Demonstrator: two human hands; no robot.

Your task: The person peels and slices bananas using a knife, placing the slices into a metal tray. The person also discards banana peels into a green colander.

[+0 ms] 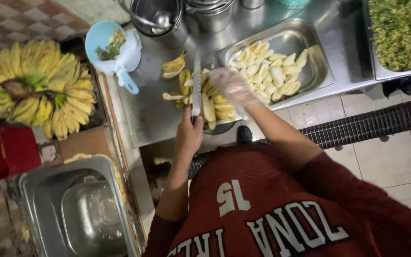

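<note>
Peeled yellow bananas (pixel 210 102) heaped on steel worktop (pixel 143 114). Left hand (pixel 189 135) fingers grip long knife (pixel 196 85). Gloved right hand (pixel 231 86) rests on heap, fingers loosely spread.

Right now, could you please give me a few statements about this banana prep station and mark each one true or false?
1. The left hand grips a long knife whose blade lies over the pile of bananas. True.
2. The right hand is bare. False: it wears a thin clear glove and rests on the pile.
3. The steel tray holds peeled bananas. True.
4. The big unpeeled banana bunch lies in the steel tray. False: it sits apart, at the left of the counter.
5. The blue scoop is empty. False: it holds some scraps.
</note>
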